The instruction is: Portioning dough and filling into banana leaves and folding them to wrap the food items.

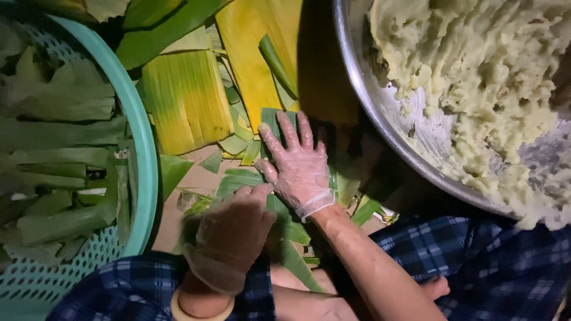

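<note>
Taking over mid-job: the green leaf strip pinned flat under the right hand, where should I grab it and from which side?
Judging by its pose, take the green leaf strip by its far end, which pokes out bare beyond the right hand fingertips. Come from above and pinch the edge; the near part lies under both palms, the left hand included.

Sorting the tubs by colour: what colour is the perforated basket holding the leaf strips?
Teal green basket, seen in the head view, at left.

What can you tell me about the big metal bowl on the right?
The metal bowl is wide, round and shiny silver, cut off by the picture's top and right edges. It holds a lumpy, pale yellowish dough, smeared thin on the inner wall. It sits low beside yellow-green leaves, by the person's checked blue lap. Neither hand touches it.
</note>
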